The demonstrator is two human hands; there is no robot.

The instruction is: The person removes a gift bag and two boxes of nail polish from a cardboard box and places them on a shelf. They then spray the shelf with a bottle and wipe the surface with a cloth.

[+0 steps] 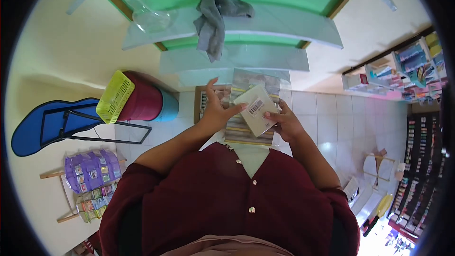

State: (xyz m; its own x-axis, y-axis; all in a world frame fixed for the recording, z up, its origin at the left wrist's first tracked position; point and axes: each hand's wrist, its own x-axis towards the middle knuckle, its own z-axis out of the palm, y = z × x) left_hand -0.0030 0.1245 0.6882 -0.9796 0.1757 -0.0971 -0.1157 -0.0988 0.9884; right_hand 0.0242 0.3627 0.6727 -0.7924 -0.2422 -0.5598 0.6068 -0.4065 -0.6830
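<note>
My right hand (288, 122) grips a pale, flat rectangular pack (261, 117) with a white barcode label by its right edge, thumb on top and fingers partly hidden behind. At the pack's left side is my left hand (219, 110), its thumb touching the top face near the label and its other fingers spread away from it. Behind and below the pack shows a larger flat item with yellow and grey stripes (235, 132); what supports it is hidden.
Ahead are white shelves (284, 21) bearing a grey cloth (213, 19) and a clear spray bottle (144, 12). To the left stand a yellow basket (115, 97), a maroon bin (142, 98) and a folded blue-topped ironing board (35, 125). Stocked racks (419, 161) line the right.
</note>
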